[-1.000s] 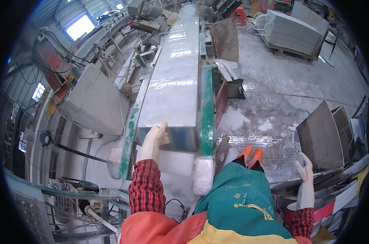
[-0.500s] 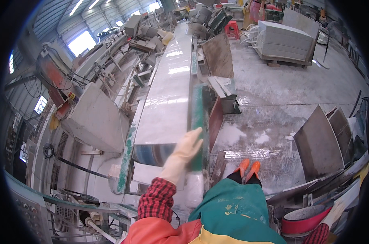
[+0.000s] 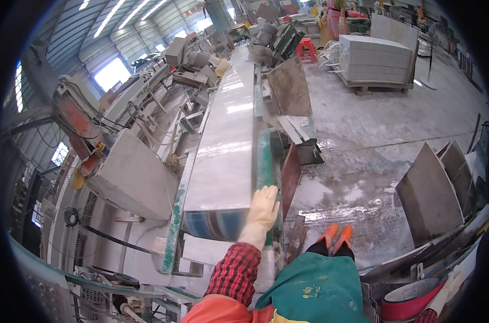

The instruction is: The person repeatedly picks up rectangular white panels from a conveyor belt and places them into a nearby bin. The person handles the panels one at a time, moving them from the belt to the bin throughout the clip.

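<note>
My left hand point(image 3: 262, 209), in a cream rubber glove, lies with its fingers stretched out over the green side rail point(image 3: 265, 161) of a conveyor. It holds nothing. Beside it the wide, pale, wet conveyor belt point(image 3: 223, 145) runs away from me and curves down over a blue-grey roller end point(image 3: 215, 223). At the far lower right my right hand point(image 3: 453, 281), gloved as well, is beside a red oval tub-like thing point(image 3: 411, 301) and a pale slab edge. Its fingers are too unclear to show whether they grip anything.
Brown-grey slabs point(image 3: 430, 194) lean at the right. A stack of pale slabs point(image 3: 374, 60) sits on a pallet farther back, near a red stool point(image 3: 307, 50). Left of the conveyor stands a large grey hopper-like box point(image 3: 134, 175). Wet floor point(image 3: 357, 161) lies to the right; a person point(image 3: 335, 19) stands far off.
My left hand has moved right, from beside the belt's end onto the green rail. The whole view has shifted slightly. My right hand remains at the lower right.
</note>
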A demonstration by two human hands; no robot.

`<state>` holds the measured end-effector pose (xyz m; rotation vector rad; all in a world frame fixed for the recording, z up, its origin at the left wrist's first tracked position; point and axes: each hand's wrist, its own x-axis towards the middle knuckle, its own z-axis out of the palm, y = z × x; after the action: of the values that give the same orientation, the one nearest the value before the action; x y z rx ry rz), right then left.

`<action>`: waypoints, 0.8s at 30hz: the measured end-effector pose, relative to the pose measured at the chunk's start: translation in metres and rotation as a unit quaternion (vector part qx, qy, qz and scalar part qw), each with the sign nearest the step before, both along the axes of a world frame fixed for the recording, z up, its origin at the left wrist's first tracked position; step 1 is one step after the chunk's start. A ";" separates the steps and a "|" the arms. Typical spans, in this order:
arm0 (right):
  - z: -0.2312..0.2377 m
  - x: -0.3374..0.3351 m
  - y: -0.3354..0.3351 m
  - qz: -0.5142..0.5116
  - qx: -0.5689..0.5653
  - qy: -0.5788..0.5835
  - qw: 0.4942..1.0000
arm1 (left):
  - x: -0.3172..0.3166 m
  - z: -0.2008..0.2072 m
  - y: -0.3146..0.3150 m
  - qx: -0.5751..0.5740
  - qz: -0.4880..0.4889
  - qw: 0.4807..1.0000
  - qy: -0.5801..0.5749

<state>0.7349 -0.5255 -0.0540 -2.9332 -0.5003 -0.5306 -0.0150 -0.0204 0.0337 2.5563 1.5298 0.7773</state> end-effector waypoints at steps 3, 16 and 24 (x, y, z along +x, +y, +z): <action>0.004 -0.008 0.011 -0.037 0.008 0.026 0.999 | -0.002 -0.001 -0.001 -0.022 0.008 1.000 -0.009; 0.066 -0.096 0.057 -0.109 -0.011 0.088 0.990 | -0.004 -0.012 0.004 -0.037 0.009 0.999 0.013; 0.101 -0.149 0.086 -0.121 0.006 0.058 0.991 | -0.006 -0.023 0.002 -0.003 -0.010 1.000 -0.025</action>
<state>0.5860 -0.4395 0.0470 -3.0090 -0.1280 -0.3831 -0.0211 -0.0184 0.0110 2.5226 1.4884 0.8276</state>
